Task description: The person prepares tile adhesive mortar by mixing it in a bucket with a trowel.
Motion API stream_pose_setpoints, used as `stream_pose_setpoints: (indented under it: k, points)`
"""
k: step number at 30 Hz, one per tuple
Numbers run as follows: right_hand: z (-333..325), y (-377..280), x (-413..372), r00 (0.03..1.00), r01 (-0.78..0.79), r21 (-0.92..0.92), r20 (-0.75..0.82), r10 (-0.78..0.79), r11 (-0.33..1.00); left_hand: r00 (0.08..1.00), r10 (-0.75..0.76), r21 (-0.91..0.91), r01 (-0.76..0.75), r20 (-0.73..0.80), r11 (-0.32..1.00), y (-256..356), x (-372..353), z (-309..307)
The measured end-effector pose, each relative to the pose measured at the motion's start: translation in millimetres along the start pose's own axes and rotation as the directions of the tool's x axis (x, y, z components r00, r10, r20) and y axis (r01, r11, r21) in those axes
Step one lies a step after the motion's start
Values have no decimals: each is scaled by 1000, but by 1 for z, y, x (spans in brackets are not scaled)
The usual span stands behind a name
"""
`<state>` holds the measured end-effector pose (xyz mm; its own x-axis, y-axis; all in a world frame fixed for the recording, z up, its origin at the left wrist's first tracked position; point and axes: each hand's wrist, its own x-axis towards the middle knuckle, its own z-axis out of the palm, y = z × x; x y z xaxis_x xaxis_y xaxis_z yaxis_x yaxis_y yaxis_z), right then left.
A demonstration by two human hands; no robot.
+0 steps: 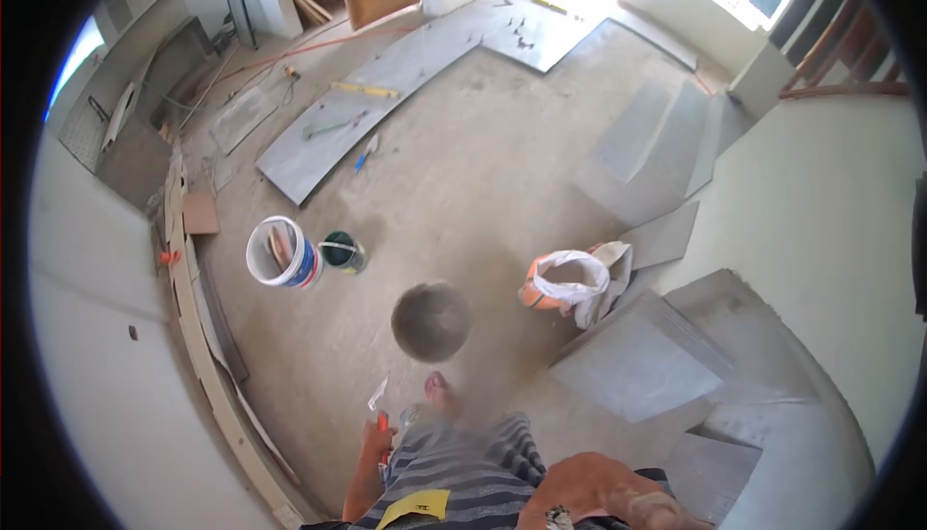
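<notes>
At the lower left, my left hand [378,438] is wrapped round the orange handle of a small trowel [379,393], its pale blade pointing up and away from me. My right hand [594,487] shows close to the camera at the bottom, beside the striped clothing; its fingers are hidden, so I cannot tell what it holds. A round grey tub [432,322] stands on the floor just beyond my bare foot [439,393]. Right of the tub sits an open white and orange sack [572,277].
A white bucket [253,258] with tools inside and a dark green bucket [344,252] stand left. Stacked grey tiles [642,356] lean along the right wall. Laid tiles [309,149] carry yellow levels [365,90]; a blue-handled trowel [367,153] lies by their edge.
</notes>
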<state>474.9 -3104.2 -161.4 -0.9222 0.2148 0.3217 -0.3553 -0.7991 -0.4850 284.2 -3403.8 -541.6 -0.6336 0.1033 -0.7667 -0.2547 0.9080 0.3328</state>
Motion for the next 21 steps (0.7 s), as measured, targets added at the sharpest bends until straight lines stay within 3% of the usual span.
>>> stream_pose_setpoints:
  k: [2, 5, 8, 11, 15, 17, 20, 21]
  points:
    - [17, -8, 3, 996, 81, 5, 33, -81, 997, 995, 75, 92, -69, -63, 993, -32, 25, 18]
    - [42, -12, 7, 979, 177, 24, 96, -178, 984, 991, 124, 314, -105, -41, 944, 3, -6, 5]
    - [65, -13, 8, 947, 269, 87, 158, -280, 959, 981, 176, 275, -146, -85, 950, 6, -6, -7]
    - [90, -10, 23, 900, 326, 177, 244, -362, 929, 987, 101, 42, -97, -126, 994, -12, 34, -8]
    - [121, 5, 56, 821, 358, 322, 337, -460, 876, 999, 35, 10, -35, -36, 999, -4, 53, -26]
    - [135, 21, 74, 790, 352, 381, 368, -489, 855, 999, 36, 23, -37, 26, 999, 44, 14, -58]
    - [131, 38, 90, 802, 293, 287, 445, -398, 912, 961, 275, 395, -245, -21, 885, 30, 88, -65]
    - [133, 51, 102, 777, 343, 285, 450, -441, 895, 945, 326, 440, -300, 18, 846, 32, 105, -76]
